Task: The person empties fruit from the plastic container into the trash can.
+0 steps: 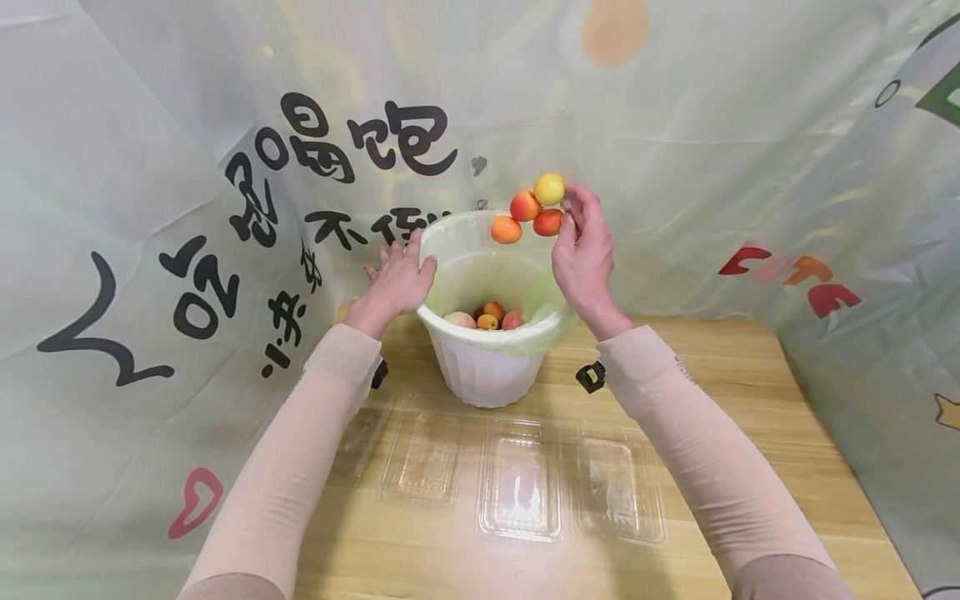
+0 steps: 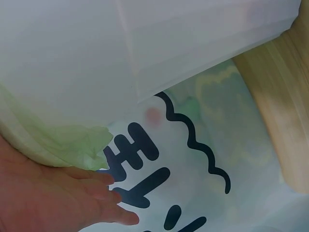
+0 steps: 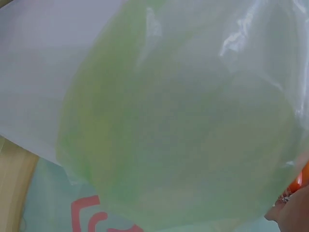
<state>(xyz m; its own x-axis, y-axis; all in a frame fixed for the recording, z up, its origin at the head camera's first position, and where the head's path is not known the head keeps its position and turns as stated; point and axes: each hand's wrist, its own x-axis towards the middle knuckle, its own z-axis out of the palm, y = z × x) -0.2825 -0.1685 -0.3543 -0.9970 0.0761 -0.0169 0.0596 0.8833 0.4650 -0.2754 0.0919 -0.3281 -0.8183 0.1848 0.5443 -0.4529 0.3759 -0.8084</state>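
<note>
A white plastic bin (image 1: 489,371) with a pale green bag liner (image 1: 551,329) stands on the table, several fruits (image 1: 491,317) at its bottom. My left hand (image 1: 401,279) lies at the bin's left rim, fingers spread and extended; in the left wrist view that hand (image 2: 53,198) is beside the liner. My right hand (image 1: 587,246) is raised over the right rim, pinching the edge of a faint clear plastic box (image 1: 566,203). Several red-yellow fruits, a yellow one (image 1: 550,189) topmost, are over the bin's opening by its fingertips. Whether they touch the box is unclear.
Several clear plastic trays (image 1: 521,479) lie in a row on the wooden table (image 1: 720,367) in front of the bin. Printed cloth walls (image 1: 697,167) rise behind and at both sides. The liner (image 3: 183,145) fills much of the right wrist view.
</note>
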